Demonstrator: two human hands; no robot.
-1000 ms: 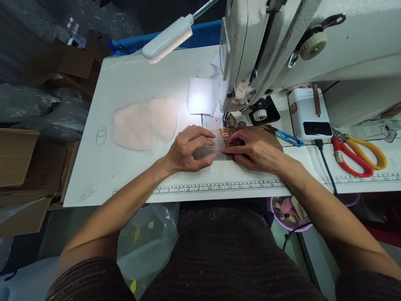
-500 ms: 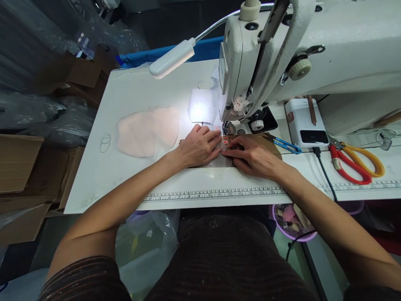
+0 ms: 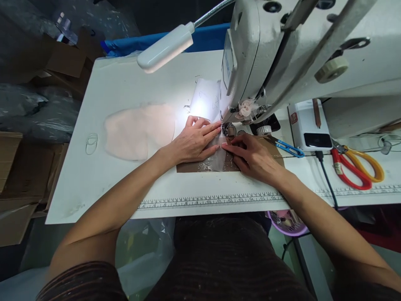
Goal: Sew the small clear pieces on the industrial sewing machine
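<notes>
My left hand lies flat with fingers spread on a sheer whitish fabric, its fingertips close to the presser foot. On the other side, my right hand has bent fingers and its index fingertip at the fabric's right edge, which it seems to grip. Part of the fabric is hidden under both hands. Beneath it is a brown board. A white piece with pen marks lies behind my left hand, lit by the lamp. The sewing machine stands over the work.
A pale pink fabric piece and wire rings lie on the left. Blue thread snips, a white device and red-and-yellow scissors are on the right. The lamp hangs above; a ruler strip runs along the front edge.
The view has shifted, so the machine looks larger and nearer. A small red-and-white mark between my hands no longer shows. More sheer fabric shows below my fingers, and both hands stay by the presser foot.
</notes>
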